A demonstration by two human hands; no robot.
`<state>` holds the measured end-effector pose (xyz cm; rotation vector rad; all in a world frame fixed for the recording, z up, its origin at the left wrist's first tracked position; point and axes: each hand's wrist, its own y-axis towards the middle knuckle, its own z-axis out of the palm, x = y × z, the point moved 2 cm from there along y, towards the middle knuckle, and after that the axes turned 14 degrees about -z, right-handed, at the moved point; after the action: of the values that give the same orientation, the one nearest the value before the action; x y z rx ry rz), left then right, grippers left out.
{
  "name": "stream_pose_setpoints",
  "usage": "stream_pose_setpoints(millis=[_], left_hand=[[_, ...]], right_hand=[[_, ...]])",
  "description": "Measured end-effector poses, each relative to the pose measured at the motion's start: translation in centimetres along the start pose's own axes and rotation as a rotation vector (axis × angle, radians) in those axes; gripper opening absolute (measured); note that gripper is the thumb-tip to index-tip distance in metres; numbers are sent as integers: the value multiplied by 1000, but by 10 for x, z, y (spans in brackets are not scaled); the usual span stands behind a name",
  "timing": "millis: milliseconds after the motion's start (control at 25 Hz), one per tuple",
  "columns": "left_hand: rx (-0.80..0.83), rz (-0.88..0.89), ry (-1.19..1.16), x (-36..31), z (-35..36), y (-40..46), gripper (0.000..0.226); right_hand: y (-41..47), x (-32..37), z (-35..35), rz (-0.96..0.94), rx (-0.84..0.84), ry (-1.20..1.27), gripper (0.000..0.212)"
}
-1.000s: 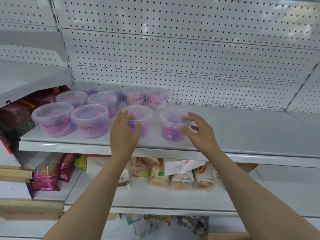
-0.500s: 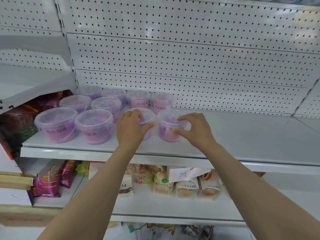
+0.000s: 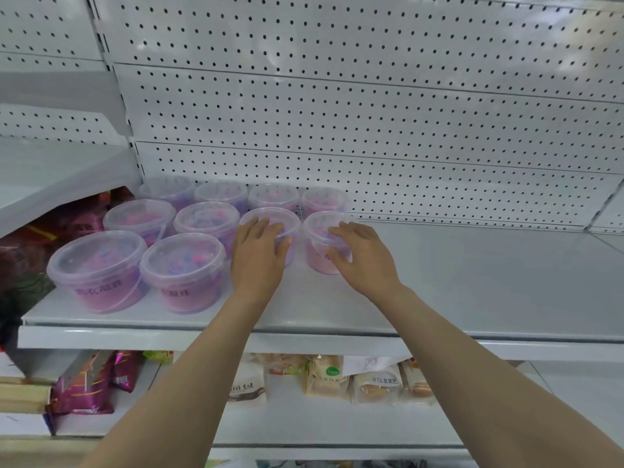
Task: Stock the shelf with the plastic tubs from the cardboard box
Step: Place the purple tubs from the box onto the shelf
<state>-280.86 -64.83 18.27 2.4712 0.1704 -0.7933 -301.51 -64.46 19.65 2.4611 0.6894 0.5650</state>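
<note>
I see ten plastic tubs grouped at the left end of the shelf (image 3: 472,298), against the pegboard back (image 3: 371,113). Left hand (image 3: 258,255) curls over the front of the third tub in the middle row (image 3: 270,217), fingers on its lid. Right hand (image 3: 361,253) wraps the fourth tub (image 3: 320,261), thumb low, fingers over the rim. Neighbour tub (image 3: 206,219) sits just beside the left hand. Shelf to the right is bare. Snack packets (image 3: 374,383) sit on the lower shelf. Both forearms reach up and forward.
</note>
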Motion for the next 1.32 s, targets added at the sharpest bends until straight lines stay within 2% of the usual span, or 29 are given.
stream_pose_setpoints(millis=[240,440,520,680,1040,1320], left_hand=[[-25,45,123,0,9,7,44],[53,-8,236,-19,1,6,44],[78,30,265,-47,-10,3,47],[214,154,169,-132,-40,-17,51],[243,377,149,-319,-72,-122,52],[311,426,129,-409,-44,-241,50]], right_hand=[[6,0,14,3,-29,-67,41],[6,0,-9,1,141,-54,53],[6,-5,-38,4,212,-97,60],[-6,-19,-124,4,309,-222,58],[-117,-57,-335,23,203,-421,56],[-247,-94,-413,86,220,-431,56]])
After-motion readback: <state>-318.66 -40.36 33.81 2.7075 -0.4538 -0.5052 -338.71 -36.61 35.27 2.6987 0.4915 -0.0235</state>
